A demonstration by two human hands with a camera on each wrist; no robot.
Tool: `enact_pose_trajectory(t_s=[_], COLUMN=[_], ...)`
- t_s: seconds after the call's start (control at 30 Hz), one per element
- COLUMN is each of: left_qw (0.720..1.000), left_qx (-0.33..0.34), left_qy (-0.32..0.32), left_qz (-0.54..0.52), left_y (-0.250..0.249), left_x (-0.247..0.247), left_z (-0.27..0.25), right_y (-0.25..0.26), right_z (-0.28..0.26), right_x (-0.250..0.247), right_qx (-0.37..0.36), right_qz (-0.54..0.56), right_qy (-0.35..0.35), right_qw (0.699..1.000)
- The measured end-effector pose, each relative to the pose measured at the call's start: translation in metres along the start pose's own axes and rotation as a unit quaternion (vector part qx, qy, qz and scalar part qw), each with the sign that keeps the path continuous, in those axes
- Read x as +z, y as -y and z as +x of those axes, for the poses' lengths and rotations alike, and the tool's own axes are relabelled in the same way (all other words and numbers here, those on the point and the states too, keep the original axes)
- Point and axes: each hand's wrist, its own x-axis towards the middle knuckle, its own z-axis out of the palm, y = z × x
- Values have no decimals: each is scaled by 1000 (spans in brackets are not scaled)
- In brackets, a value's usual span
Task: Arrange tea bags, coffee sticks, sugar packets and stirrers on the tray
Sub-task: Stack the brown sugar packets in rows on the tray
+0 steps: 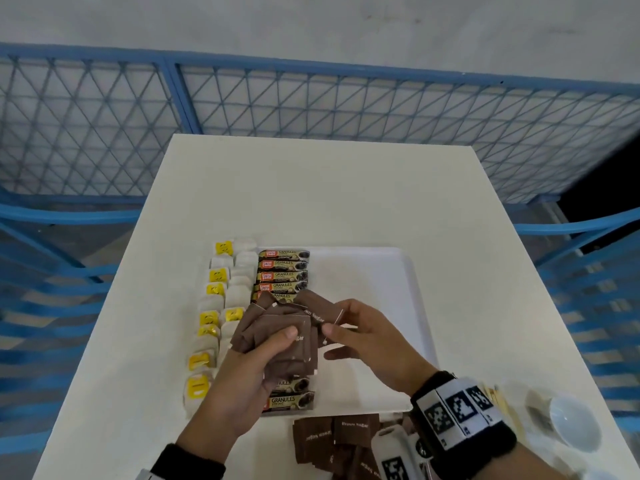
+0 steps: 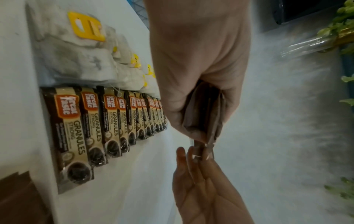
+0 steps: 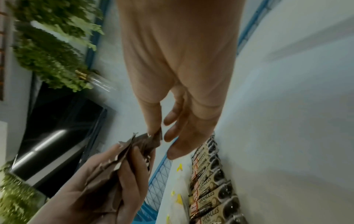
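While the left hand (image 1: pixel 249 372) grips a fanned stack of brown paper sugar packets (image 1: pixel 277 341) above the white rectangular tray (image 1: pixel 374 282), the head view shows the right hand (image 1: pixel 367 337) pinching one packet's edge between thumb and forefinger, other fingers relaxed. Brown-and-cream coffee sticks (image 1: pixel 282 275) lie in a column along the tray's left part, and white tea bags with yellow tags (image 1: pixel 221 292) sit in rows just left of them. More loose brown sugar packets (image 1: pixel 332 438) lie on the white counter (image 1: pixel 311 188) near the tray's front edge.

From the left wrist, the left hand (image 2: pixel 199 75) clamps the stack (image 2: pixel 205 112) edge-on, the right hand's fingertips (image 2: pixel 181 153) at its lower corner.

From the right wrist, the right hand (image 3: pixel 172 91) nips a packet corner (image 3: pixel 155 137).
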Motion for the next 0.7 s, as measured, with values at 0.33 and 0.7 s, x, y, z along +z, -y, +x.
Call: enact_pose_trajectory(t_s=[0.33, 0.7], left_qw=[995, 994], left_qx=[48, 50], left_qy=[-56, -68], left_qz=[-67, -73], left_y=[-3, 1], left_x=[-24, -40], left_z=[19, 22], right_y=[11, 15], right_z=[94, 160], right_x=[-51, -65], right_qx=[-36, -20], right_qz=[-248, -309], right_qy=[-145, -196], right_qw=[957, 930])
